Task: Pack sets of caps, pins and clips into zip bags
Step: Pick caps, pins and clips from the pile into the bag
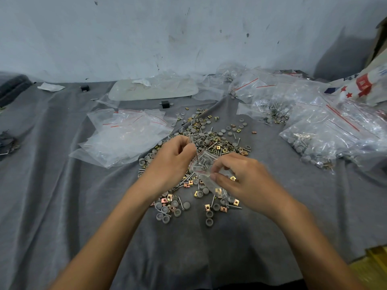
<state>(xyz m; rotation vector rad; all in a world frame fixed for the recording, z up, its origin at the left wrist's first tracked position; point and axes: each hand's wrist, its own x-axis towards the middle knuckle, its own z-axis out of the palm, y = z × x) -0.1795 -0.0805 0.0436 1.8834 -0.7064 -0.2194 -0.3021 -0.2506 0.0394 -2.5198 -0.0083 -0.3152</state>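
A small clear zip bag [202,164] with pins inside is held between both hands above the pile. My left hand [171,158] pinches its upper left edge, fingers curled. My right hand [238,174] pinches the bag's lower right part, and a brass clip [232,178] shows at its fingers. Below and behind the hands lies a loose pile [209,141] of grey round caps, metal pins and brass square clips on the grey cloth. More caps and clips [169,208] are scattered nearer to me.
A stack of empty zip bags [125,139] lies left of the pile. Filled bags [326,130] are heaped at the right. A white tray [152,91] sits at the back by the wall. A printed sack [364,86] stands at far right.
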